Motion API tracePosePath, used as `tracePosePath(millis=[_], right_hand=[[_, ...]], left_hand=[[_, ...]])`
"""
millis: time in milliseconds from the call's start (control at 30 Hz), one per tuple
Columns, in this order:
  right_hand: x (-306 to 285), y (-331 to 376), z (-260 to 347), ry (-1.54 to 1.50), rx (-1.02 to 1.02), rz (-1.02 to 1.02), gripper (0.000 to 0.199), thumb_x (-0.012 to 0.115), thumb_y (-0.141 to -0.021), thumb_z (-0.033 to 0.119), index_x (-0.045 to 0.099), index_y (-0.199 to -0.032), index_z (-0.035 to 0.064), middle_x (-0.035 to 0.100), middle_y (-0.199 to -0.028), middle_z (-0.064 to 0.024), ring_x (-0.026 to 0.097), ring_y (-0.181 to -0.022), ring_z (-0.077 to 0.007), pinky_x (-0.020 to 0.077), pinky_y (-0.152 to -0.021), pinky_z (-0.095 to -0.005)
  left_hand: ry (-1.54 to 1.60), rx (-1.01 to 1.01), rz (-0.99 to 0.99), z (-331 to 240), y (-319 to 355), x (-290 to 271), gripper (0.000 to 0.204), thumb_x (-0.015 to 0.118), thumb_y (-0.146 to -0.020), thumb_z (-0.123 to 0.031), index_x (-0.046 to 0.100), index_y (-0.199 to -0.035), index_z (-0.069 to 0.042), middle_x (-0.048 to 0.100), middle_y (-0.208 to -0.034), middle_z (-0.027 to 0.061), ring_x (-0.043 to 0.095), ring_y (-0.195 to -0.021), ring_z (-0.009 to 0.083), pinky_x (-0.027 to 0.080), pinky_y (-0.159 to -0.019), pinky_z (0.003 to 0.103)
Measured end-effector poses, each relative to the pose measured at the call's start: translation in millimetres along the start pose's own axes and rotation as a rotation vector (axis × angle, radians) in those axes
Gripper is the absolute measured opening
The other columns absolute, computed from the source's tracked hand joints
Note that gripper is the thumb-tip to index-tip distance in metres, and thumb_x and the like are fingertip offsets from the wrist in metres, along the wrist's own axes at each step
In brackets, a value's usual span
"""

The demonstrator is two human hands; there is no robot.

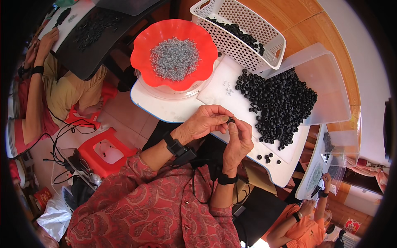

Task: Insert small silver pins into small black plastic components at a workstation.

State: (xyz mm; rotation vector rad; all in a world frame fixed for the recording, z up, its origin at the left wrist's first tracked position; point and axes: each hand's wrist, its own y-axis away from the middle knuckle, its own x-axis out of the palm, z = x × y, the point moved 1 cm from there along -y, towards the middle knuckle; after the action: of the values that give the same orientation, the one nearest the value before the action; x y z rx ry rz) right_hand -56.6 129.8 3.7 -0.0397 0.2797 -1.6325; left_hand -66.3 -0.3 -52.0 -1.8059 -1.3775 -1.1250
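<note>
A white table [161, 108] bore a white perforated basket [225, 39] at its far edge, a red bowl [142, 56] of clear pieces and a heap of black parts [283, 105]. Over its near edge, left hand [206, 122] and right hand [240, 142] pinched one small black part [230, 120] between their fingertips.

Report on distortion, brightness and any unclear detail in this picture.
Head view: wooden panel bows near the rim, corners go black; white table looks brightly lit; small black piece, pinched between left hand and right hand, is too small and partly covered to show detail.
</note>
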Motion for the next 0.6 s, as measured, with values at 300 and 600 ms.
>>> tracePosePath(millis=[300,600], right_hand=[[-0.8,0.6,-8.1,-0.206,0.13,-0.016,0.014,0.065,-0.087,-0.005,0.068,-0.101,-0.0031,0.063,-0.102,-0.0063,0.059,-0.093,-0.0128,0.0477,-0.084,-0.0256],[-1.3,1.7,-17.9,-0.356,0.209,-0.035,0.015,0.066,-0.088,-0.004,0.068,-0.102,-0.0031,0.065,-0.104,-0.0075,0.06,-0.094,-0.0142,0.0484,-0.087,-0.0275]], left_hand=[[-0.002,-0.005,0.0,-0.2,-0.2,0.8,0.02,0.059,-0.096,-0.007,0.062,-0.114,0.001,0.065,-0.094,0.0077,0.064,-0.079,0.0143,0.056,-0.07,0.029],[0.009,-0.022,0.004,-0.2,0.3,0.5,0.021,0.058,-0.096,-0.008,0.062,-0.115,0.001,0.064,-0.096,0.0076,0.064,-0.08,0.0141,0.056,-0.071,0.029]])
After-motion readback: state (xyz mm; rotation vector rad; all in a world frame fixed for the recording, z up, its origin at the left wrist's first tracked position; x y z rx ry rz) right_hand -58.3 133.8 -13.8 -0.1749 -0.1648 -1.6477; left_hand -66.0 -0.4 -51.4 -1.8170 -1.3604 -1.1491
